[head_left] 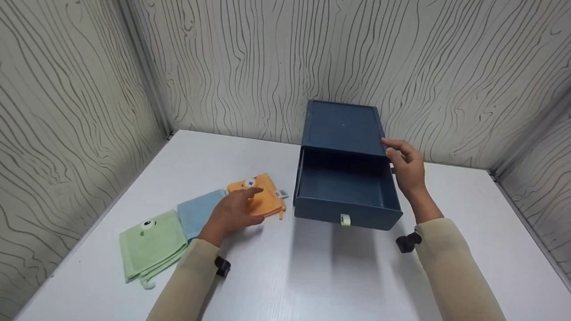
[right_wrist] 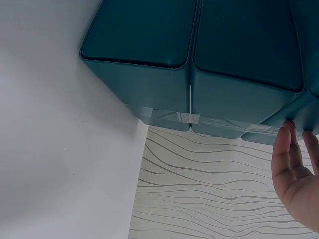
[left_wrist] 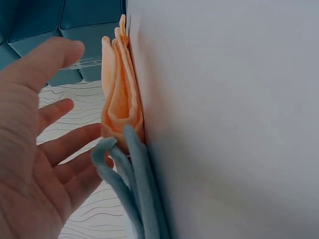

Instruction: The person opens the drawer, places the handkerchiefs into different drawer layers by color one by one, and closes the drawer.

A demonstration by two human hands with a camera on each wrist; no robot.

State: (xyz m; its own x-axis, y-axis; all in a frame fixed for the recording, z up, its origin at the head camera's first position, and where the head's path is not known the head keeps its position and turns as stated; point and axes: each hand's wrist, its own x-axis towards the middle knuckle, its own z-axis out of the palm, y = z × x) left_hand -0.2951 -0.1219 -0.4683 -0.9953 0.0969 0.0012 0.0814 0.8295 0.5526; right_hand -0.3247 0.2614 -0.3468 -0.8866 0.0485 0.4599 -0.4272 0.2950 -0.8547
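Note:
My left hand hovers over a folded orange cloth with a round eye patch and a white tag. In the left wrist view the fingers and thumb are spread beside the folds of the orange cloth, gripping nothing. To the right stands a dark blue drawer box, its drawer pulled out toward me and bare inside. My right hand touches the box's right side near its top edge. In the right wrist view, the right hand's fingertips rest against the box wall.
A folded blue cloth and a folded green cloth with an eye patch lie left of the orange one. A pale pull tab sits on the drawer front. Wood-patterned walls enclose the white table.

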